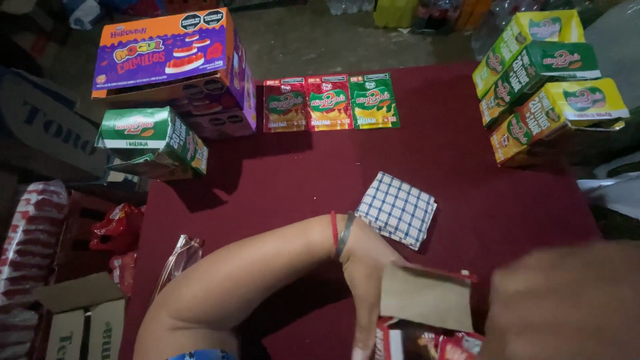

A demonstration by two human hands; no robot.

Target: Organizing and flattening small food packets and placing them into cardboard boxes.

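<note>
The left arm reaches in from the lower left, bent at the wrist, left hand (pixel 365 277) pointing downward. The right hand (pixel 567 303) sits lower right, blurred; its grip cannot be determined.

Blurred right hand (pixel 567 303), box (pixel 427 333) cut off

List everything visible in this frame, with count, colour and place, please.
table: one, dark red cloth top, centre
sachets: three, two red and one green, row at table's far edge
purple box: one, far left
green box: one, left edge
stacked boxes: three, green and yellow, far right
checked cloth: one, blue and white, folded, centre
open carton: one, red with brown flap, near edge
left hand: at the carton flap, red band and bangle on wrist
right hand: blurred, lower right
</note>
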